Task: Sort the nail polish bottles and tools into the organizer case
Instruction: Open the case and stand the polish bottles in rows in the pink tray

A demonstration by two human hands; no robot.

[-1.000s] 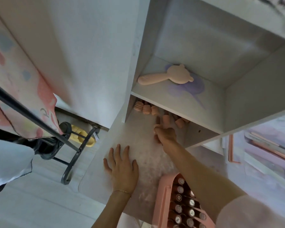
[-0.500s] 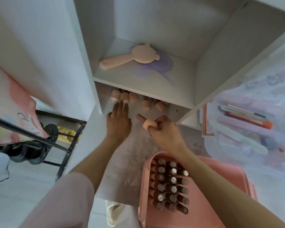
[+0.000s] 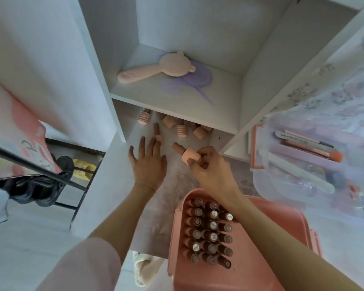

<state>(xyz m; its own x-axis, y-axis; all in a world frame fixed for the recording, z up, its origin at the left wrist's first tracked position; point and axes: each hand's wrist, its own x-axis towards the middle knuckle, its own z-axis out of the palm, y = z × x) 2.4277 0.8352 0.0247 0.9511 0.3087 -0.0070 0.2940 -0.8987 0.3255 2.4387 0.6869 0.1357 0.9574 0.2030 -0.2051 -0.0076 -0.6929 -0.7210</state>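
Mid-task: case (image 3: 250, 276) at bottom centre held many bottles; several bottles (image 3: 181, 131) lay under the shelf, centre frame. Right hand (image 3: 210, 169) pinched one bottle (image 3: 187, 155); left hand (image 3: 148, 162) lay flat on the counter (image 3: 172, 185).

Loose bottles (image 3: 177, 127) lie on the desk surface (image 3: 114, 185) beneath the shelf board (image 3: 177, 101), on which a brush (image 3: 156, 69) rests. The left hand (image 3: 148, 162) lies flat before them, left of the right hand (image 3: 210, 169), which holds one bottle (image 3: 187, 155). The organizer case (image 3: 250, 259), nearest the viewer, holds upright bottles in rows (image 3: 208, 229); a tool tray (image 3: 303, 156) lies to its right.
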